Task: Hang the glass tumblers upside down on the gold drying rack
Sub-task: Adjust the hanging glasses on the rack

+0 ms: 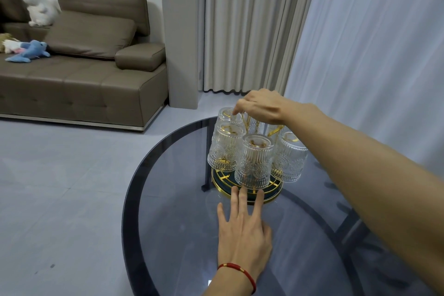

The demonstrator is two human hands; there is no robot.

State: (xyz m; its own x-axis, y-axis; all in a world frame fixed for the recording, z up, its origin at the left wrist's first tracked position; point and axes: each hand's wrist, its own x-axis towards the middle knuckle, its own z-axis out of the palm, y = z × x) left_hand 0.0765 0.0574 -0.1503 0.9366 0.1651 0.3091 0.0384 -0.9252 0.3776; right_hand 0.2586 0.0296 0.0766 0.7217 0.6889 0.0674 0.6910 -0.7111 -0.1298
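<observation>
Glass tumblers (pixel 253 161) hang inverted; left hand (pixel 242 233) flat, fingers straight, right hand (pixel 260 107) grip pinching rack (pixel 245 190) top

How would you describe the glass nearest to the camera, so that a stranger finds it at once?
On the round dark glass table stands a gold drying rack hung with upturned tumblers. The front tumbler hangs lowest in the picture, directly above the left hand fingers.

Tumblers (pixel 254 163): clear embossed glass. Rack (pixel 247 190): glossy gold metal. Table (pixel 182 235): smooth smoked glass. Sofa (pixel 79 79): matt brown leather.
</observation>
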